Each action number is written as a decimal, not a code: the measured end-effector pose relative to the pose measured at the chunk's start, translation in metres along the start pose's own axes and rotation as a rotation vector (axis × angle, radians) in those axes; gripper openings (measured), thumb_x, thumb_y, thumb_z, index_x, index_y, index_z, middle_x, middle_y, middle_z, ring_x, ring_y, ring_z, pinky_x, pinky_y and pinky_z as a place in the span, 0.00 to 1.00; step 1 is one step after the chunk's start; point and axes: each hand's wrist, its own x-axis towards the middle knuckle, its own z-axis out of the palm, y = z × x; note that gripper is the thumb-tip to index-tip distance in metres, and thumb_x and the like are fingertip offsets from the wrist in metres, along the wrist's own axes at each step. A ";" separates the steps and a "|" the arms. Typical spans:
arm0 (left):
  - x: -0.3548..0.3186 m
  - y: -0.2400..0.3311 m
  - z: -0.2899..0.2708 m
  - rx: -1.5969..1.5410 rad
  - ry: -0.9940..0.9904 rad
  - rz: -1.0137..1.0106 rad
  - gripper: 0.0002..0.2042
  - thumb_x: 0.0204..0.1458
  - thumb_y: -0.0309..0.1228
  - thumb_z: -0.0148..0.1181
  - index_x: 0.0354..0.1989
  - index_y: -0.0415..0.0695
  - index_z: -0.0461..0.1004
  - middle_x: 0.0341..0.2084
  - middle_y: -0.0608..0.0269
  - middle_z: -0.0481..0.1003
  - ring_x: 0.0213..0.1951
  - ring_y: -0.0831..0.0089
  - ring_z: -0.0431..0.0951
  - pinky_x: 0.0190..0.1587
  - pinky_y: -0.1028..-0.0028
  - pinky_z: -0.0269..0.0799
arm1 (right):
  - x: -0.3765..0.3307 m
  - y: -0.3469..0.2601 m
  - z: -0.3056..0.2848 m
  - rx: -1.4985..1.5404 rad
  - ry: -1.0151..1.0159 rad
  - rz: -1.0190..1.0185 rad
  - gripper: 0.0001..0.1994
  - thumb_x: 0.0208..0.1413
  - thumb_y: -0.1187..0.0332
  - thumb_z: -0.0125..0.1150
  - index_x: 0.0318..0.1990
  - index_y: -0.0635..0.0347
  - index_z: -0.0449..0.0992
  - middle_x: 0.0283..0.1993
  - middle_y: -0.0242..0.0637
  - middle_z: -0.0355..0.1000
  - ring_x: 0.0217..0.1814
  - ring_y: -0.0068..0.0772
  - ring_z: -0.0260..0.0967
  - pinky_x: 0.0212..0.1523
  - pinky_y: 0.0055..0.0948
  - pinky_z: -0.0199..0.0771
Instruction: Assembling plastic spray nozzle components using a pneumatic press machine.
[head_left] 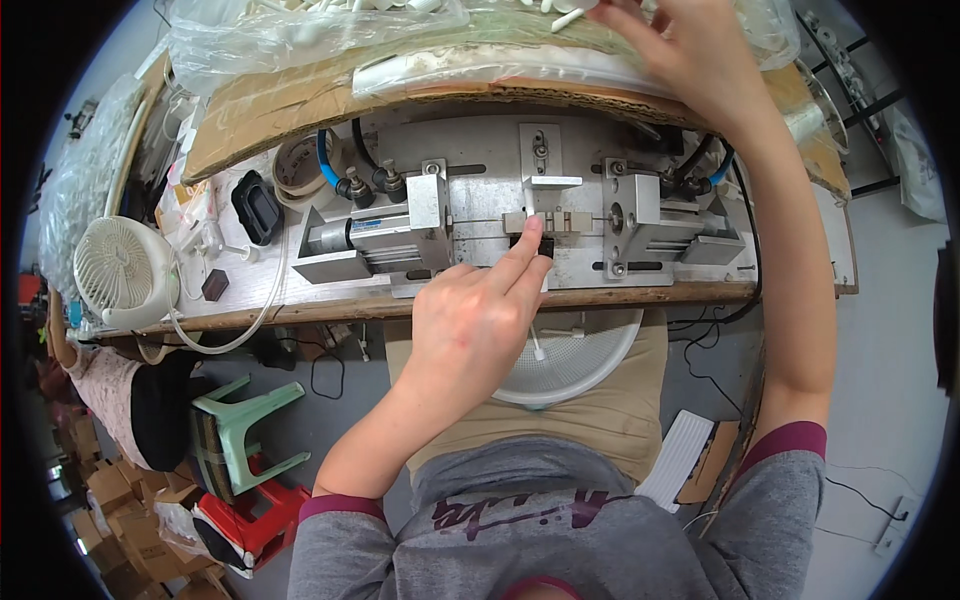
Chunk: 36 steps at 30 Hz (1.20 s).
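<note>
My left hand [470, 320] reaches over the metal fixture in the middle of the bench. Its index finger is stretched out and presses a small white plastic part [531, 200] against the fixture block [572, 222]; the other fingers are bent and the thumb is hidden. My right hand [690, 55] is up at the far edge, among a heap of loose white plastic parts [400, 5]. Its fingers are bent together at a white piece, partly cut off by the picture's top. Two metal cylinder units, a left one [385, 240] and a right one [665, 232], face the block.
A cardboard sheet [270, 115] under clear plastic bags spans the back. To the left are a white fan [125, 270], tape rolls [300, 168] and a black tray [257, 208]. A round white mesh basket [590, 370] rests on my lap. Stools and another person are at lower left.
</note>
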 end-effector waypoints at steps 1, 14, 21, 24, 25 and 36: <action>0.000 0.001 0.000 0.009 -0.020 -0.020 0.13 0.43 0.27 0.71 0.40 0.44 0.82 0.52 0.61 0.80 0.21 0.69 0.78 0.27 0.74 0.73 | -0.004 -0.007 -0.003 0.042 0.014 0.060 0.07 0.54 0.73 0.65 0.36 0.66 0.76 0.28 0.45 0.73 0.31 0.44 0.73 0.37 0.37 0.73; 0.006 0.001 -0.032 -1.149 0.107 -0.319 0.24 0.43 0.13 0.70 0.53 0.31 0.75 0.43 0.51 0.80 0.45 0.66 0.83 0.46 0.73 0.82 | -0.111 -0.061 0.019 0.004 0.201 -0.575 0.14 0.43 0.71 0.63 0.38 0.71 0.80 0.41 0.47 0.78 0.43 0.44 0.79 0.42 0.35 0.85; -0.006 0.002 -0.031 -0.641 0.090 -0.147 0.20 0.44 0.12 0.68 0.49 0.34 0.79 0.46 0.55 0.75 0.41 0.71 0.81 0.42 0.73 0.81 | -0.117 -0.055 0.018 0.197 0.207 -0.156 0.16 0.55 0.79 0.62 0.52 0.71 0.77 0.47 0.50 0.78 0.45 0.41 0.80 0.40 0.31 0.83; -0.013 0.000 -0.016 -0.298 0.040 -0.050 0.18 0.43 0.18 0.70 0.46 0.38 0.80 0.49 0.57 0.78 0.37 0.70 0.81 0.38 0.74 0.78 | -0.117 -0.071 0.006 0.733 0.248 0.434 0.20 0.61 0.81 0.58 0.61 0.68 0.68 0.54 0.45 0.70 0.38 0.29 0.79 0.29 0.20 0.77; -0.012 -0.001 -0.013 -0.200 0.012 -0.025 0.18 0.43 0.19 0.70 0.46 0.39 0.81 0.50 0.57 0.78 0.36 0.70 0.81 0.37 0.74 0.77 | -0.114 -0.075 0.002 0.786 0.266 0.495 0.16 0.60 0.80 0.60 0.56 0.67 0.71 0.51 0.42 0.70 0.35 0.25 0.76 0.27 0.17 0.72; 0.003 -0.001 -0.010 0.077 -0.092 0.009 0.13 0.45 0.30 0.71 0.41 0.47 0.83 0.51 0.63 0.80 0.19 0.71 0.75 0.26 0.75 0.72 | -0.115 -0.079 -0.012 1.331 0.112 0.667 0.18 0.52 0.82 0.67 0.52 0.71 0.75 0.47 0.40 0.74 0.46 0.28 0.77 0.41 0.22 0.80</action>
